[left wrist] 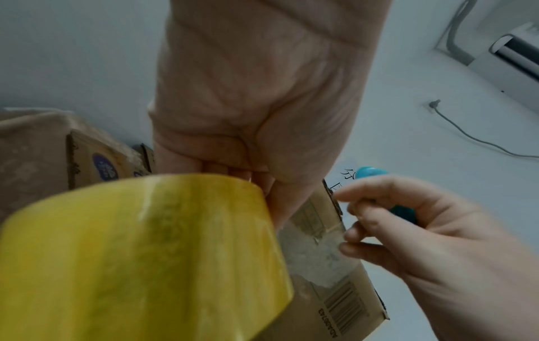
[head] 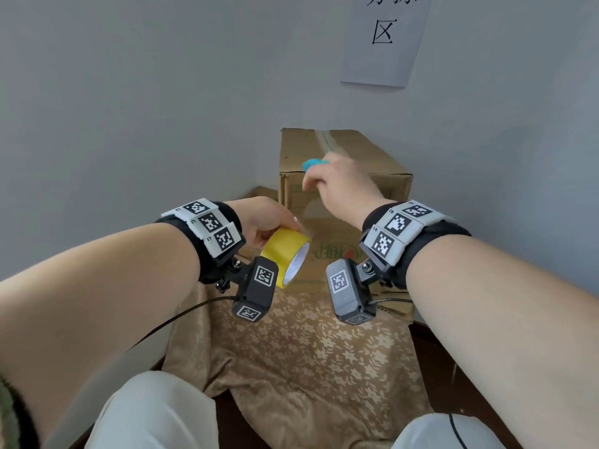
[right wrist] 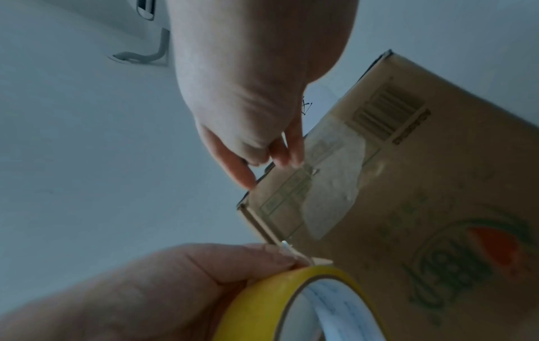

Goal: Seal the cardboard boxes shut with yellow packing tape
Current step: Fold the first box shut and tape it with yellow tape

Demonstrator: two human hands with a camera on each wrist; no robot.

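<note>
A tall cardboard box point(head: 356, 192) stands against the wall on a cloth-covered table, with old clear tape along its top seam and down its front face point(right wrist: 329, 184). My left hand point(head: 275, 225) grips a roll of yellow packing tape point(head: 287, 254) in front of the box's lower left, thumb on the roll's rim point(right wrist: 262, 297). My right hand point(head: 324, 176) is at the box's top front edge, its fingers point(left wrist: 364, 233) curled round a turquoise tool point(head: 313, 164), also seen in the left wrist view point(left wrist: 371, 173). The tool's working end is hidden.
A smaller cardboard box point(head: 262, 192) sits behind and to the left, printed with purple marks point(left wrist: 105, 168). A beige flowered cloth point(head: 308, 351) covers the table point(head: 453, 377). A paper sign point(head: 385, 37) hangs on the grey wall. My knees are at the bottom edge.
</note>
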